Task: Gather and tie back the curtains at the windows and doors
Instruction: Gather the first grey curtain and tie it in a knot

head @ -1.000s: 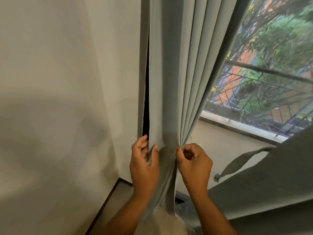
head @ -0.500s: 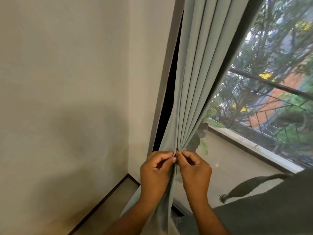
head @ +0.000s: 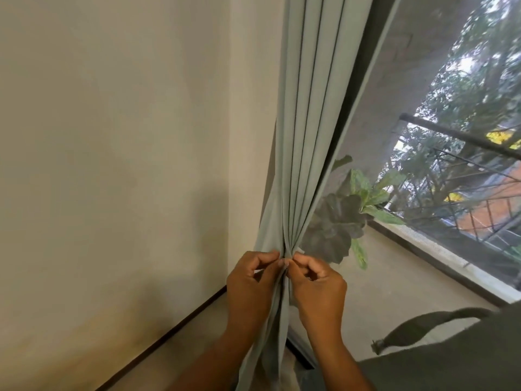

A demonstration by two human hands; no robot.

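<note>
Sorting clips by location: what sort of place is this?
Probably a room in a home: a pleated curtain beside a window, plain painted wall, and a balcony railing with trees outside.

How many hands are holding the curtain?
2. The left hand pinches the curtain from the left, and the right hand pinches it from the right. Their fingertips meet at the gathered folds, low beside the window.

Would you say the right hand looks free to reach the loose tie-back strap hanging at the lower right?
Probably not yet: the right hand is pinching the gathered curtain, and the strap hangs apart, unobstructed.
</note>
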